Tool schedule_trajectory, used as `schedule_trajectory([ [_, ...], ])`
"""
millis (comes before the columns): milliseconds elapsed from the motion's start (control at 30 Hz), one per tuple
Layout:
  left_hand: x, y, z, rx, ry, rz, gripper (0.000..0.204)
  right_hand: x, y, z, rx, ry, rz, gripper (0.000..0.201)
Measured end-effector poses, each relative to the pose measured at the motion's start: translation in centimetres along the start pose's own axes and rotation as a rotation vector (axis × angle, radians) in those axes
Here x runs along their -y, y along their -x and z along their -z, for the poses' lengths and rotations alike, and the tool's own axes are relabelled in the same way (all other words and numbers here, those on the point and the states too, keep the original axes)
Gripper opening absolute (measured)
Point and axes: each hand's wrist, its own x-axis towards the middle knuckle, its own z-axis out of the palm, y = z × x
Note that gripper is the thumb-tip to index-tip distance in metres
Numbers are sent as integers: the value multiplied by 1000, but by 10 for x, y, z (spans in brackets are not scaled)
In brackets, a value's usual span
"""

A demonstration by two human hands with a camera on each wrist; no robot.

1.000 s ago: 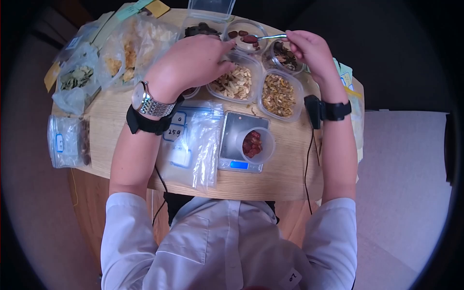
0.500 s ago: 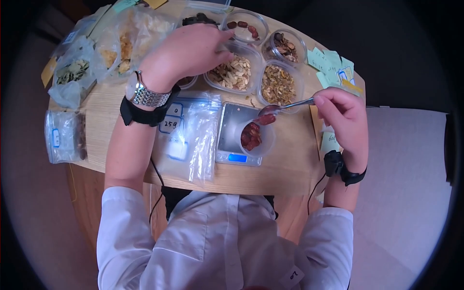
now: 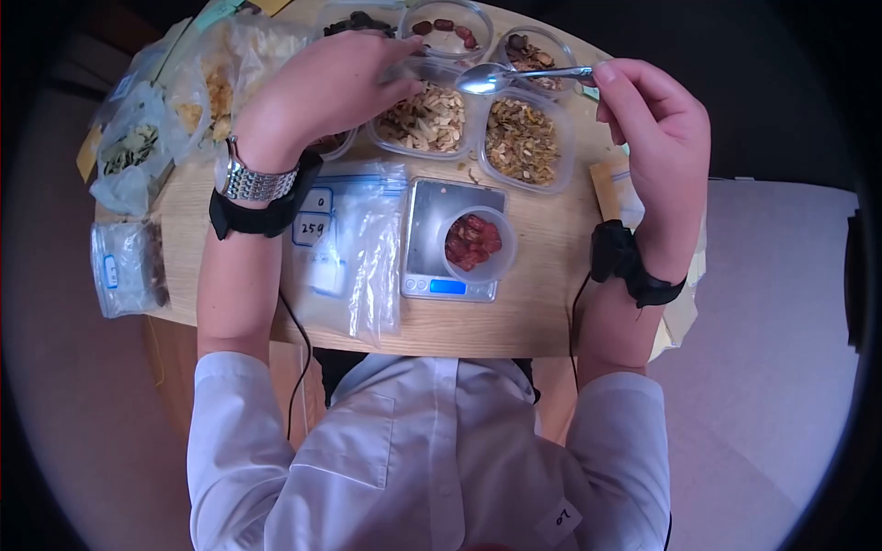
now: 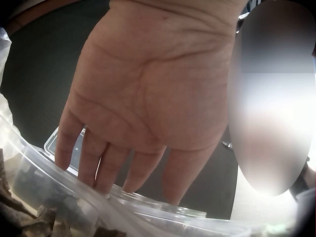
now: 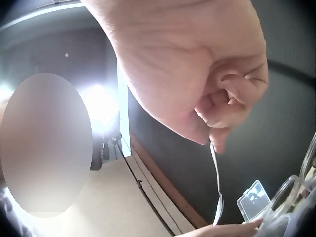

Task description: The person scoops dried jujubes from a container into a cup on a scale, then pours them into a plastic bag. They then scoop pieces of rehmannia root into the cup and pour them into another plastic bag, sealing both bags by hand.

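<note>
The right hand (image 3: 657, 138) pinches the handle end of a metal spoon (image 3: 485, 80); its bowl looks empty, above the edges of the tubs. In the right wrist view the spoon (image 5: 216, 177) hangs from thumb and fingers. The left hand (image 3: 326, 87) reaches over the tubs, fingers extended, its fingertips at the rim of the round tub (image 3: 447, 41) with several red dates; whether they touch it I cannot tell. The left wrist view shows its palm (image 4: 153, 84) and straight fingers. A round cup (image 3: 499, 260) of red pieces stands on the scale (image 3: 425, 239).
Tubs of pale slices (image 3: 427, 119), yellowish-brown bits (image 3: 522, 138) and dark pieces (image 3: 537, 57) stand at the back. Zip bags (image 3: 349, 266) lie left of the scale. Plastic bags of dried goods (image 3: 220, 78) fill the left back; another bag (image 3: 127, 266) lies at the left edge.
The right hand carried the spoon from the tub of dates to the cup, then back up; the date pieces it held are gone from its bowl. The left hand has stayed over the tubs.
</note>
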Motion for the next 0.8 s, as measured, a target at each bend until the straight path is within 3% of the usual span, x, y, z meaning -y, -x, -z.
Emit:
schedule_trajectory([
  [567,-7,-1,6,57,-32,44,53,-28,-7,-3,-21,72,43,21],
  [800,-3,-2,7,57,-13,20,53,-31,-7,0,-21,59,-17,22],
])
